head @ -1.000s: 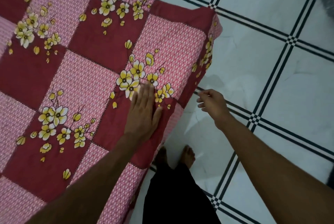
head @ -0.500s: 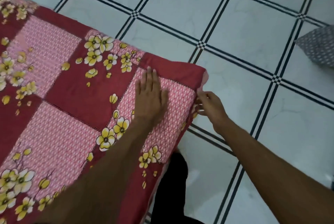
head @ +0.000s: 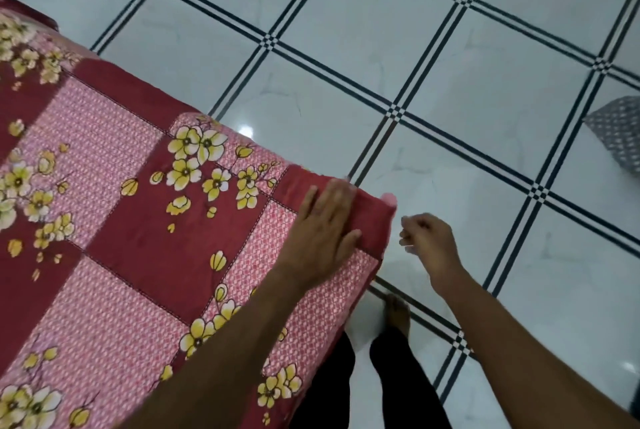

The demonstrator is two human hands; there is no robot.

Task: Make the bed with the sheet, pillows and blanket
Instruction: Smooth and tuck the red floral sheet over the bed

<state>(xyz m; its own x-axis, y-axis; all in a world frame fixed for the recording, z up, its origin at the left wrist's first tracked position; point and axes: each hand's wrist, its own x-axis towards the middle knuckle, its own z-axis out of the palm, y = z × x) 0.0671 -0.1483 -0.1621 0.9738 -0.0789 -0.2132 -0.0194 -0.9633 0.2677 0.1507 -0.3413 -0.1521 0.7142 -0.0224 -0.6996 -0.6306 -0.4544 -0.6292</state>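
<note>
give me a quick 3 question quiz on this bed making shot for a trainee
1. True or false: the left hand lies flat on the floral sheet.
2. Where is the right hand? A) on the sheet B) beside the bed corner, over the tiled floor C) on the grey patterned fabric
3. Fill in: the left hand rests near the bed's ____.

Key: 1 true; 2 B; 3 corner
</note>
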